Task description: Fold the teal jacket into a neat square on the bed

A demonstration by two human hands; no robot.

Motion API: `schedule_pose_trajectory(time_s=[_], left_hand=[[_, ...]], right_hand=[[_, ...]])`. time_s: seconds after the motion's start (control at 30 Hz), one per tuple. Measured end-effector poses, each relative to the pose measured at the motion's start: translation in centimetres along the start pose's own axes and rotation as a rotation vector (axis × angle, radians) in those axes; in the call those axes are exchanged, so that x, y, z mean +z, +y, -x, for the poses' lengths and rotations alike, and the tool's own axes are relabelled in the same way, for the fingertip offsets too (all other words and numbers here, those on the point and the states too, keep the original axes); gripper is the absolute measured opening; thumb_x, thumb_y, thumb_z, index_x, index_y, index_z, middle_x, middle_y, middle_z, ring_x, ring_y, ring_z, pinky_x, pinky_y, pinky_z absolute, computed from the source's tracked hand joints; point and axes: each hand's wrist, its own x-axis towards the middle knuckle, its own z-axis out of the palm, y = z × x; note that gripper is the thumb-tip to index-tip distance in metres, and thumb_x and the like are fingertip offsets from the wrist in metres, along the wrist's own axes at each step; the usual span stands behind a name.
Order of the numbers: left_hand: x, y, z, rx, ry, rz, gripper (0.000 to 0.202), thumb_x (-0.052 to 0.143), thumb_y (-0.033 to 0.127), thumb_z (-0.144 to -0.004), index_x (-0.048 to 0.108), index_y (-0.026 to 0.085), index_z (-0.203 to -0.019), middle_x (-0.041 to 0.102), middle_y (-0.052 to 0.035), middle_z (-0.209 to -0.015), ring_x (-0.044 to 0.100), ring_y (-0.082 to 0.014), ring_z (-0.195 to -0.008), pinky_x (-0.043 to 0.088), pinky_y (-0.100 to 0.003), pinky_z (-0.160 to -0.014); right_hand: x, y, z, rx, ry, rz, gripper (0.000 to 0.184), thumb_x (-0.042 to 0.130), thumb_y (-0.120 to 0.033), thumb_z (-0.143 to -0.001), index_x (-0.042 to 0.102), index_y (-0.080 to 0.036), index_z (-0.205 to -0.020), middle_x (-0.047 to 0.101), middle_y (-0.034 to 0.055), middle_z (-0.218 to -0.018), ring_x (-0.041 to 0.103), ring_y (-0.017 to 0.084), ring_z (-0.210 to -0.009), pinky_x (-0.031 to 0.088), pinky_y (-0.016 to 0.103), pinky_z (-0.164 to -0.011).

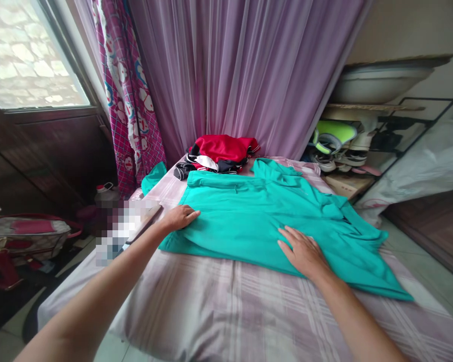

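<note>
While flat on a teal shirt (264,221) atop a checked bedsheet (226,306): left hand (179,217) at the shirt's edge, fingers pressed together; right hand (304,252) mid-cloth, fingers spread.

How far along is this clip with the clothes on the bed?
Looks done: the red and black clothes sit in a pile. In hand: the left hand and right hand lie flat on a teal shirt spread on the bed. Left: the shirt's right end lies rumpled, unfolded.

A pixelated blur (123,232) hides whatever lies just beside the left hand (179,217).
</note>
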Motion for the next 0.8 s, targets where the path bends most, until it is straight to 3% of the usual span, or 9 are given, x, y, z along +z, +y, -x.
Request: schedule_pose_trajectory(time_s=[0.07, 0.23, 0.4, 0.53, 0.6, 0.7, 0.8], left_hand=[[0.0, -0.9, -0.3, -0.067, 0.039, 0.154, 0.068, 0.030, 0.074, -0.088, 0.077, 0.025, -0.091, 0.078, -0.0048, -0.101, 0.070, -0.0238, -0.100, 0.050, -0.033, -0.096], [1.4, -2.1, 0.4, -0.209, 0.307, 0.377, 0.069, 0.035, 0.076, -0.085, 0.076, 0.021, -0.097, 0.079, -0.0050, -0.097, 0.071, -0.0242, -0.098, 0.053, -0.035, -0.095], [2.5, -2.4, 1.2, -0.239, 0.419, 0.353, 0.050, 0.048, 0.061, -0.086, 0.073, 0.022, -0.105, 0.077, -0.0041, -0.104, 0.070, -0.0224, -0.100, 0.053, -0.034, -0.096], [2.6, -3.3, 1.3, -0.232, 0.503, 0.123, 0.045, 0.053, 0.048, -0.087, 0.066, 0.021, -0.120, 0.064, -0.0088, -0.134, 0.059, -0.0249, -0.123, 0.045, -0.037, -0.108], [2.7, -3.5, 1.3, -0.299, 0.485, -0.040, 0.049, 0.056, 0.045, -0.087, 0.061, 0.018, -0.128, 0.058, -0.0122, -0.141, 0.053, -0.0281, -0.130, 0.041, -0.039, -0.112], [2.7, -3.4, 1.5, -0.408, 0.381, -0.214, 0.052, 0.053, 0.046, -0.089, 0.057, 0.015, -0.131, 0.064, -0.0156, -0.133, 0.056, -0.0321, -0.127, 0.043, -0.044, -0.108], [2.6, -2.7, 1.7, -0.423, 0.312, -0.305, 0.049, 0.048, 0.046, -0.093, 0.058, 0.015, -0.129, 0.068, -0.0156, -0.126, 0.061, -0.0312, -0.120, 0.046, -0.043, -0.103]], right_hand=[[-0.5, 0.2, -0.8, 0.005, -0.020, -0.021, 0.043, 0.043, -0.042, -0.094, 0.067, -0.031, -0.128, 0.061, 0.0052, -0.139, 0.056, 0.027, -0.126, 0.044, 0.045, -0.104], [-1.0, -0.3, -3.4, -0.001, 0.060, -0.113, 0.041, 0.040, -0.037, -0.094, 0.075, -0.025, -0.113, 0.068, 0.0059, -0.128, 0.063, 0.025, -0.117, 0.049, 0.037, -0.100], [0.8, -1.2, -3.8, 0.004, 0.126, -0.130, 0.042, 0.040, -0.036, -0.095, 0.071, -0.024, -0.120, 0.067, 0.0077, -0.129, 0.060, 0.026, -0.120, 0.048, 0.041, -0.101], [1.5, -1.2, -3.3, -0.017, 0.159, -0.148, 0.042, 0.039, -0.036, -0.095, 0.070, -0.023, -0.119, 0.067, 0.0081, -0.130, 0.059, 0.026, -0.120, 0.046, 0.041, -0.103], [1.5, -1.1, -3.2, -0.019, 0.165, -0.153, 0.041, 0.039, -0.036, -0.095, 0.071, -0.023, -0.118, 0.067, 0.0081, -0.129, 0.059, 0.026, -0.120, 0.046, 0.041, -0.102], [1.3, -1.1, -3.2, -0.020, 0.172, -0.157, 0.040, 0.040, -0.036, -0.095, 0.071, -0.024, -0.118, 0.067, 0.0077, -0.128, 0.060, 0.026, -0.119, 0.047, 0.041, -0.101], [1.4, -1.1, -3.3, -0.040, 0.215, -0.161, 0.038, 0.042, -0.035, -0.095, 0.071, -0.025, -0.116, 0.069, 0.0076, -0.126, 0.062, 0.026, -0.117, 0.049, 0.042, -0.098]])
